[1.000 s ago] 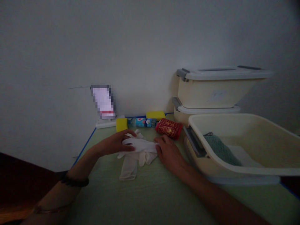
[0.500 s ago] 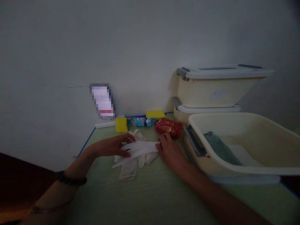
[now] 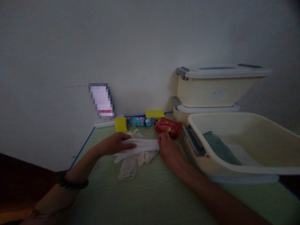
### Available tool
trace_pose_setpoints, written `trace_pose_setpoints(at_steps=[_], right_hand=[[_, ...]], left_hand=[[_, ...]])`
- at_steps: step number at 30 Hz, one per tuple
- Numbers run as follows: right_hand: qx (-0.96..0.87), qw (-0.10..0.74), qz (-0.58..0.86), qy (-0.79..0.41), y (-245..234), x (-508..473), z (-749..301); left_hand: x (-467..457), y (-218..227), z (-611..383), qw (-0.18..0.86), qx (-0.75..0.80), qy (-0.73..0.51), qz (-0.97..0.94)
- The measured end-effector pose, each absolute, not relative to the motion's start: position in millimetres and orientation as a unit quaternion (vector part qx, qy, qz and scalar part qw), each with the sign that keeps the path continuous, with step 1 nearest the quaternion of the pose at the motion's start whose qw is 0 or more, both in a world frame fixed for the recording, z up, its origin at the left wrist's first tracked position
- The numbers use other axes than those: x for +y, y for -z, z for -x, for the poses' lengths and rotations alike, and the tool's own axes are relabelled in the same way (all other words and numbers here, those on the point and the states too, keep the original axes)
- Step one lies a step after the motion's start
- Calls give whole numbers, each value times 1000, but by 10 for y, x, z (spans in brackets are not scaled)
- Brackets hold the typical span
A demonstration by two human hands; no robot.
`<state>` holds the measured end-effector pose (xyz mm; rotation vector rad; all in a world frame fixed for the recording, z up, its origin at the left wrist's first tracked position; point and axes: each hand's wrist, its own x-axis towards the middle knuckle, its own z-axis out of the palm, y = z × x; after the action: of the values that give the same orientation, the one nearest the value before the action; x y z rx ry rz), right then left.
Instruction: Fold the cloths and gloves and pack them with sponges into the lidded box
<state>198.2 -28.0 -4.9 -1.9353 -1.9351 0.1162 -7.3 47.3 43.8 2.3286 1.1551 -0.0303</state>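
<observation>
A white glove (image 3: 146,144) is stretched sideways between my two hands over the table. My left hand (image 3: 115,143) grips its left part, with the thumb laid along the front and the fingers partly hidden behind it. At the right end, my right hand (image 3: 170,153) pinches the glove's edge with bent fingers. Below lie more thin white gloves (image 3: 127,171) in a loose heap, partly covered by the held one. Just beyond my right hand is a red patterned cloth bundle (image 3: 168,127), apparently folded or rolled.
Behind the gloves lie a yellow sponge (image 3: 121,124), a bottle with a blue label (image 3: 142,122) and another yellow block (image 3: 155,114). A blurred phone (image 3: 102,101) leans on a white stand. Right, an open cream bin (image 3: 234,170) holds green cloth (image 3: 220,148); lidded bins (image 3: 206,92) stand behind.
My left hand has closed further on the glove, its thumb moving right along it. The held glove looks flatter and wider. My right fingers have curled tighter at its edge.
</observation>
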Motion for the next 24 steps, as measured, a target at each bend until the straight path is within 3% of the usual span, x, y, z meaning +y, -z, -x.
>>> trace_pose_setpoints(at_steps=[7,18,24], right_hand=[[-696,203,688,-38,108,-240,-2005],[-719,198,666,-15,147,-295,-1971],[-706,302,640,-11,134,-295,-1962]], left_hand=[[457,-343,-4,197,452,-73,-867],[519,-186,26,195,405,-51,-892],[452,-256,-16,178,407,-97,-891]])
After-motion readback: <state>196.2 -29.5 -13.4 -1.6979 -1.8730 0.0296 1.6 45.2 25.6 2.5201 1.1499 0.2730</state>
